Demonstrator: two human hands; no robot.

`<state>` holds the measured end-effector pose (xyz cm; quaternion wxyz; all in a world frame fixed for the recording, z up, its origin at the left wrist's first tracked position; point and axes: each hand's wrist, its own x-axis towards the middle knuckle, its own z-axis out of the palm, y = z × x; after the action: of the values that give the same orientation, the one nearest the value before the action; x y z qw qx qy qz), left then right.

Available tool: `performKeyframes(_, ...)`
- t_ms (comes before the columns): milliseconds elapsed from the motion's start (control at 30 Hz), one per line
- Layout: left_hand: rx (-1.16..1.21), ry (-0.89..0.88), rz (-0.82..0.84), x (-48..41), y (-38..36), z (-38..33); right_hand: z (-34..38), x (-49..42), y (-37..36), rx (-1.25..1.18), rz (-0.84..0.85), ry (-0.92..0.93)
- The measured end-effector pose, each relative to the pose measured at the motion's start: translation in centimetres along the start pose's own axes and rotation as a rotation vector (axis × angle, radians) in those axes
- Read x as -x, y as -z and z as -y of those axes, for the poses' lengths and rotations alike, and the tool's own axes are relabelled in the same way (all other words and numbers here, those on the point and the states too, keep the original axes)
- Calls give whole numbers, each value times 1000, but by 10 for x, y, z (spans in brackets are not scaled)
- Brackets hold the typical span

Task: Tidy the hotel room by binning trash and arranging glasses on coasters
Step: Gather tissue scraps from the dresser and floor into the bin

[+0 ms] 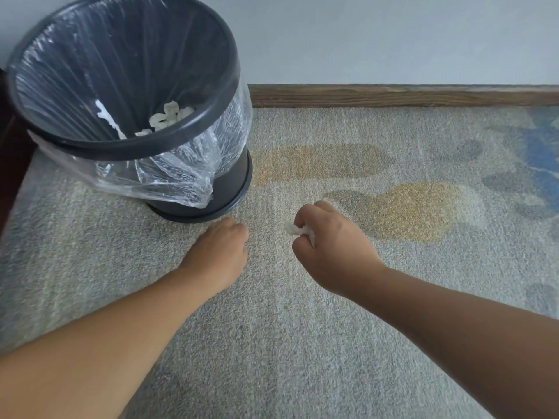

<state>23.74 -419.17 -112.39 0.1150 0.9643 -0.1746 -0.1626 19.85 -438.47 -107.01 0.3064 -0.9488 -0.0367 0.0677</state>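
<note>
A: right hand (329, 252) status?
B: fingers and thumb curled, pinching a white tissue scrap (298, 230). Over the carpet (272, 343), out to the right of the bin (193, 125) base, apart from it.
A: scrap orientation?
B: crumpled. Free end sticks out of the fist toward the left hand (220, 249); long axis roughly left-right.
A: left hand?
B: knuckles up, fingers curled down at the carpet, just in front of the bin base. Fingertips hidden, can't tell if it holds anything.
A: bin?
B: dark, round, stands on the carpet. Clear liner (169, 173) folded over the rim, hanging down the side. White wads (171, 116) at the bottom. Wooden skirting board (393, 96) behind.
</note>
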Motion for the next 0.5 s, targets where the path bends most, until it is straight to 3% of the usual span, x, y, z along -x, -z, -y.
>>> performKeyframes(267,120,-156,-104,36,47,-25,19,-4,18,-13,-35,55)
performKeyframes(500,244,-141,-213,63,93,-38,42,-5,27,-31,28,72)
